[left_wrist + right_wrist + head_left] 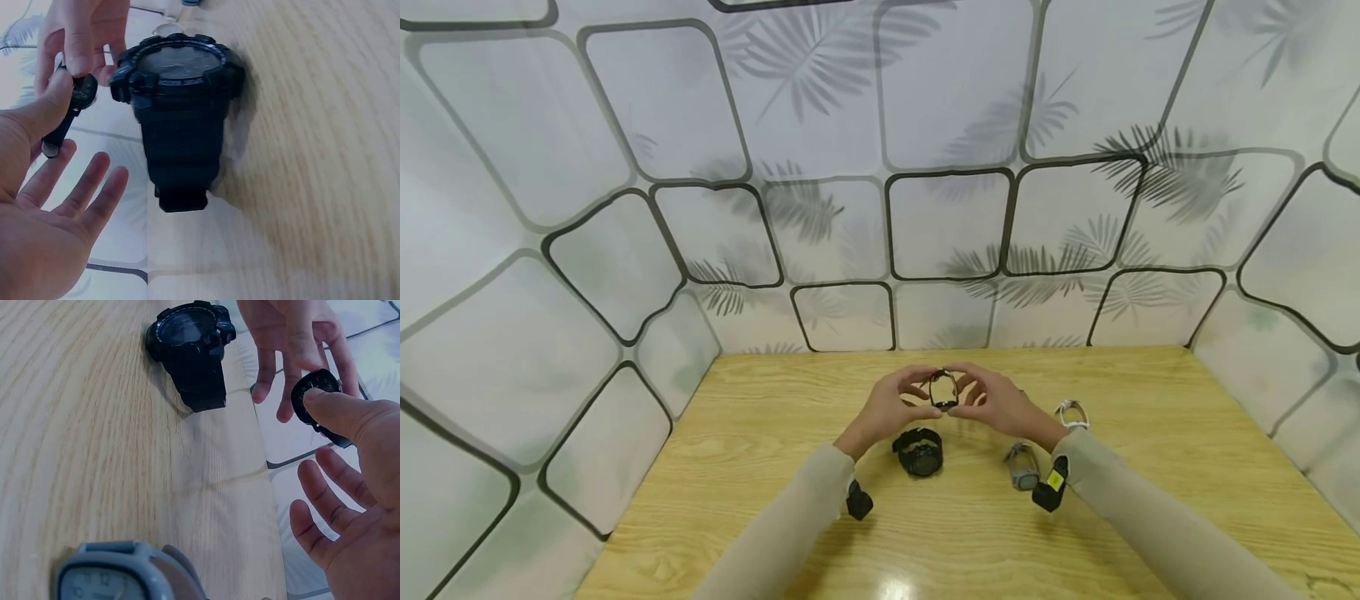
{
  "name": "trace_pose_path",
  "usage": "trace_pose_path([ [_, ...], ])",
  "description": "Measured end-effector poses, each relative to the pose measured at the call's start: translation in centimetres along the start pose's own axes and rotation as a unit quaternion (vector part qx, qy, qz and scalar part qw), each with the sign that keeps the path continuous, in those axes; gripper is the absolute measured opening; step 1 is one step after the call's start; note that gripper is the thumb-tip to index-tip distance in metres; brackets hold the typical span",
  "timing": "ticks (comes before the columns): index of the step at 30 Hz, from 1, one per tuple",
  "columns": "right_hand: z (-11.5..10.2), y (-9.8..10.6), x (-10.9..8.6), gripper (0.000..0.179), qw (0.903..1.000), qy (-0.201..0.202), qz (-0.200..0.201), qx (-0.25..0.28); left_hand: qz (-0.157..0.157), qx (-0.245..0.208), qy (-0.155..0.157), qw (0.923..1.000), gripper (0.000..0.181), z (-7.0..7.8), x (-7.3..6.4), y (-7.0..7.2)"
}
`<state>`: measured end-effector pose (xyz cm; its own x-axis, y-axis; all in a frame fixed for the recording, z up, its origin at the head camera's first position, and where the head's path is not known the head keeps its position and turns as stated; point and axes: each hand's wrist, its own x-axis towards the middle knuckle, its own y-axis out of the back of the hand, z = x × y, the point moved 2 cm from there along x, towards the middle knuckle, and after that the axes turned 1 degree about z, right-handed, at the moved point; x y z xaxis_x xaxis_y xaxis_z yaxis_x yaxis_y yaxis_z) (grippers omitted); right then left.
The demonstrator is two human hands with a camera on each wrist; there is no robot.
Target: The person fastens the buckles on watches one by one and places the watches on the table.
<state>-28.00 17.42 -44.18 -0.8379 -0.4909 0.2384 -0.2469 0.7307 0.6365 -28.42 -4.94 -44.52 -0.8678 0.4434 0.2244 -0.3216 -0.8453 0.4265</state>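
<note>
Both hands hold a small black wristwatch (pixel 945 404) up over the table, its strap making a loop. My left hand (pixel 889 407) pinches one side with thumb and fingers, while my right hand (pixel 997 402) pinches the other. In the right wrist view the right thumb lies on the round dark dial (pixel 322 378) with light markings. The left wrist view shows the left thumb at the strap beside the watch face (pixel 85 91), the other fingers spread. Below the hands, a bulky black watch (pixel 922 458) rests on the table, face tilted up.
A grey watch (pixel 1024 478) with a squarish face lies on the wooden table (pixel 760 467) under the right forearm. Behind the right wrist is a white watch (pixel 1074 413). Patterned fabric walls (pixel 842 317) rise at the table's back and sides.
</note>
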Motion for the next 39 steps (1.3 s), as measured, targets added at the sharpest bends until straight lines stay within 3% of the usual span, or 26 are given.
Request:
trace_pose_path([
  [7,0.1,-0.2,-0.2,0.073,0.9999,-0.009,-0.001,0.011,0.013,0.038,0.001,0.9992,0.060,-0.2,-0.3,-0.1],
  [13,0.2,-0.4,-0.3,0.071,0.9999,-0.006,0.003,0.010,0.017,0.031,-0.020,0.9992,0.058,-0.4,-0.5,-0.1],
  [20,0.3,-0.4,-0.1,0.062,0.9998,0.015,0.008,-0.009,0.024,0.041,-0.031,0.9984,0.043,-0.9,-0.4,0.1],
  [27,0.5,0.1,1.1,0.061,0.9995,0.012,-0.014,-0.025,0.027,0.047,-0.039,0.9978,0.040,-1.5,0.3,0.8],
  [33,0.9,0.1,2.7,0.061,0.9980,-0.012,-0.038,-0.049,0.020,0.065,-0.025,0.9974,0.037,-2.1,1.3,1.4],
  [39,1.6,-0.3,4.2,0.061,0.9963,-0.034,-0.059,-0.051,0.005,0.080,0.018,0.9966,0.034,-3.0,2.1,1.8],
])
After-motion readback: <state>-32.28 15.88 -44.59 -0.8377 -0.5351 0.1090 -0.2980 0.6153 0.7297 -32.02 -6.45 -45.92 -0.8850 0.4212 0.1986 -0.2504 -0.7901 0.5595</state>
